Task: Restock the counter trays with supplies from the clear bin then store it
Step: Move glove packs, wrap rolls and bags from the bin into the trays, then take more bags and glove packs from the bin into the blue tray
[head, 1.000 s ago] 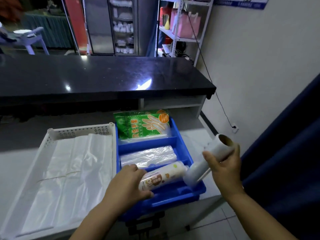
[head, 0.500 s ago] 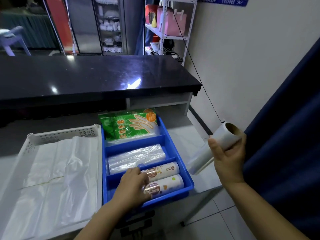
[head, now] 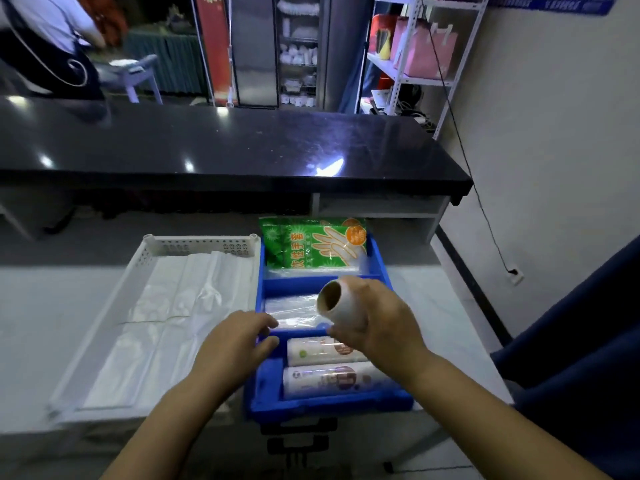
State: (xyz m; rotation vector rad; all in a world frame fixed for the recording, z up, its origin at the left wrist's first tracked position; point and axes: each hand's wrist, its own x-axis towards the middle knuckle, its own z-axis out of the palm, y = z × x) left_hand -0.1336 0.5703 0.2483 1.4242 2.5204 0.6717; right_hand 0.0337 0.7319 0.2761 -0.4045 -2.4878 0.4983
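Note:
A blue divided tray [head: 268, 393] sits on the white counter. Its far compartment holds a green pack of disposable gloves [head: 311, 245], the middle one clear plastic bags [head: 294, 311], and the near one two labelled rolls [head: 325, 351] lying side by side. My right hand [head: 384, 323] grips a white film roll [head: 341, 301] over the middle of the tray, its cardboard core facing me. My left hand [head: 235, 341] rests on the tray's left edge, fingers spread, holding nothing. The clear bin is out of sight.
A white perforated tray [head: 194, 242] lined with white plastic bags lies left of the blue tray. A black raised countertop [head: 225, 147] runs behind. A dark blue curtain [head: 581, 358] hangs at the right. A person stands at the far left beyond the counter.
My right hand has carried the film roll left from beside the tray to above its middle. My left hand has let go of the labelled rolls and shifted to the tray's left edge.

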